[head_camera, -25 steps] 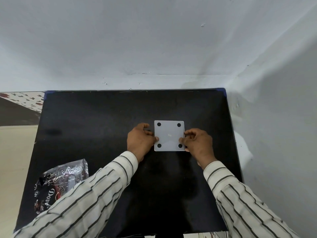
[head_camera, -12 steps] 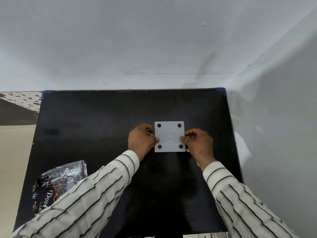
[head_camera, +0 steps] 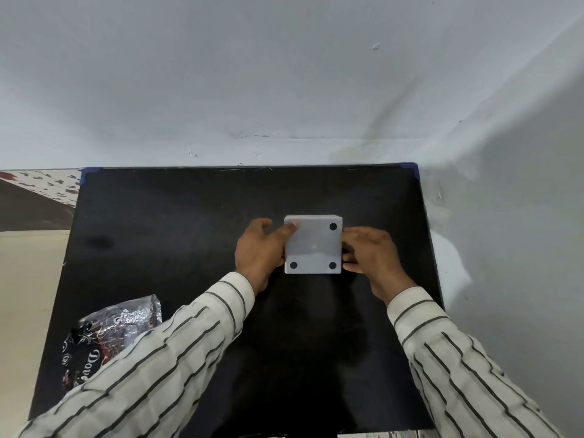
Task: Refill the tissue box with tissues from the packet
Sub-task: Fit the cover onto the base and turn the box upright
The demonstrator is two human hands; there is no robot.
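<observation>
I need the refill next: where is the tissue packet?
In the head view, the tissue packet lies at the black table's near-left corner, partly behind the left sleeve.

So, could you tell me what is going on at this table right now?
A person in a striped shirt holds a white square tissue box between both hands on a black table. The left hand has a finger over one top corner; the right hand grips the opposite side. The face showing has black dots at its corners. The tissue packet lies untouched at the table's near left.
</observation>
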